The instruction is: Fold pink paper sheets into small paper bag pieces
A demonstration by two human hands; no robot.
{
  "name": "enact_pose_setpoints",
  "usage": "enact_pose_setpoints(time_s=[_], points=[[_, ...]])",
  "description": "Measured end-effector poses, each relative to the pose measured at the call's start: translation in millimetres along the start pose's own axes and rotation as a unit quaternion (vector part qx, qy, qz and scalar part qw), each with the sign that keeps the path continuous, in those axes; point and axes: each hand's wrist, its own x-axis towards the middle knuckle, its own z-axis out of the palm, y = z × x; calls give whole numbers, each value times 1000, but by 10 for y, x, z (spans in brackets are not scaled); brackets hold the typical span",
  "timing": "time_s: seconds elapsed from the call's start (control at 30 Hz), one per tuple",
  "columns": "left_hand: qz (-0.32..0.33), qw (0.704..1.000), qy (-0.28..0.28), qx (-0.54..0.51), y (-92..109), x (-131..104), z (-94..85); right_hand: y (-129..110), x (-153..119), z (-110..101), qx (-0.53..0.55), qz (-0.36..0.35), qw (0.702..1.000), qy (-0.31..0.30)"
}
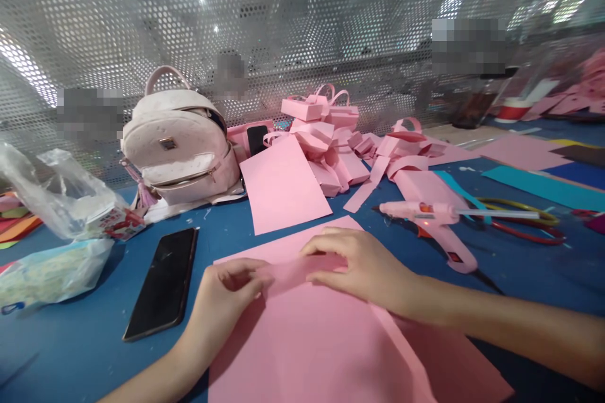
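Observation:
Pink paper point(286, 277) is stretched between my two hands; its outline is blurred against the larger pink sheets point(307, 340) beneath. My left hand point(229, 296) pinches its left end between thumb and fingers. At the right end, my right hand point(357, 261) has its fingers bent and its thumb below, closed on the same paper. A folded pink edge point(406, 352) runs down the right side under my right forearm. Right of my right hand lies a pink hot glue gun point(432, 217) with a glue stick in its back and a small orange light on.
Behind stand a pale pink backpack point(182, 145), a pink card sheet point(286, 186) and a pile of folded pink paper boxes point(326, 138). A black phone point(163, 283) lies left, near plastic bags point(51, 271). Scissors point(524, 223) and blue strips point(543, 184) are at right.

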Motion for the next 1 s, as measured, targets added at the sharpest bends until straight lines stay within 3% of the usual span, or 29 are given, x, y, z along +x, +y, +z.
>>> enact_pose_setpoints(time_s=[0.1, 0.2, 0.33, 0.43, 0.5, 0.67, 0.83, 1.0], points=[[38, 997, 52, -36, -29, 84, -59, 125, 71, -28, 44, 38, 998, 24], [72, 993, 63, -65, -75, 146, -63, 252, 117, -8, 118, 76, 990, 27], [73, 994, 22, -82, -83, 135, -10, 327, 122, 38, 176, 90, 980, 37], [35, 997, 13, -70, -17, 91, -19, 332, 119, 35, 196, 76, 974, 84], [7, 998, -1, -56, 39, 87, -77, 331, 124, 18, 200, 56, 971, 121], [-30, 992, -116, -37, 92, 202, -327, 313, 115, -9, 211, 15, 961, 180], [13, 996, -61, 62, 67, 295, -461, 243, 55, 3, 208, 2, 965, 160], [114, 971, -66, 202, 51, 296, -465, 226, 36, 26, 196, 7, 972, 129]])
